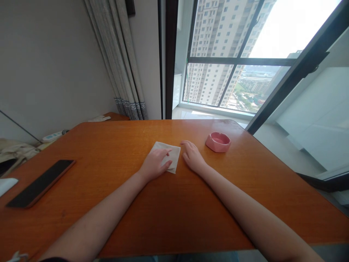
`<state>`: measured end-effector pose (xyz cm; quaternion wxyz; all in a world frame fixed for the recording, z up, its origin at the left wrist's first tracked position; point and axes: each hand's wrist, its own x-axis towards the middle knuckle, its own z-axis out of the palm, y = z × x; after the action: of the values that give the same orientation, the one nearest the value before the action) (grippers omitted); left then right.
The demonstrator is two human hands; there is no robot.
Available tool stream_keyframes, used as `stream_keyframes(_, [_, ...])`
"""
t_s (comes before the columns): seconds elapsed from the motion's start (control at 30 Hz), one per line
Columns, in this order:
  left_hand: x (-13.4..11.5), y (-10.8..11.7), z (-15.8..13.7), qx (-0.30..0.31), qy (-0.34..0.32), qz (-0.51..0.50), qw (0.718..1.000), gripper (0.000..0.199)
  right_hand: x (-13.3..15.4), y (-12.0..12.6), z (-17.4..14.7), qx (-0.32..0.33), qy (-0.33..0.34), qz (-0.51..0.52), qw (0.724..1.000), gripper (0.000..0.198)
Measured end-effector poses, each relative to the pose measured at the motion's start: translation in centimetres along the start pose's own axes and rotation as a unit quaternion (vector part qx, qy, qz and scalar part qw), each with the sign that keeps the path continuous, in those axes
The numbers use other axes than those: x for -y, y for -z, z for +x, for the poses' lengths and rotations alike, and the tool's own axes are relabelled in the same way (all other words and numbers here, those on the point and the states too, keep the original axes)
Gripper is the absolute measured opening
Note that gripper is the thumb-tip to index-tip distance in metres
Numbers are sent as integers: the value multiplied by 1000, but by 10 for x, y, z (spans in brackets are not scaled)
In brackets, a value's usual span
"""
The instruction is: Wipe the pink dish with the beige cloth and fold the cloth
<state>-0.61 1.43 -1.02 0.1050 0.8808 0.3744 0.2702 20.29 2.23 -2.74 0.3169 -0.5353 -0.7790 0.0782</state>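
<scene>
The left hand (154,162) is lying over a white square (175,157) on the brown table (174,214), and its thumb and pointing finger are standing apart, not pinching. The right hand (193,156) is resting just beside the square, its fingers lying loose and holding nothing. A pink dish (212,144) is sitting near that hand
</scene>
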Motion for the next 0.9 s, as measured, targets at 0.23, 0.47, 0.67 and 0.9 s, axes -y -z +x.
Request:
stream_keyframes(0.23, [40,-2,1,-125,163,-135,969,42,55,-1,-18,155,95,-57,982,27])
stream_keyframes(0.47, [32,-4,1,-49,98,-142,984,31,19,41,-55,148,-26,-181,972,34])
stream_keyframes(0.67, [22,-8,0,44,23,-134,990,31,-60,108,-112,115,-146,-237,954,36])
stream_keyframes(0.9, [24,-7,-1,41,50,-142,988,24,-60,126,-114,79,-145,-272,948,25])
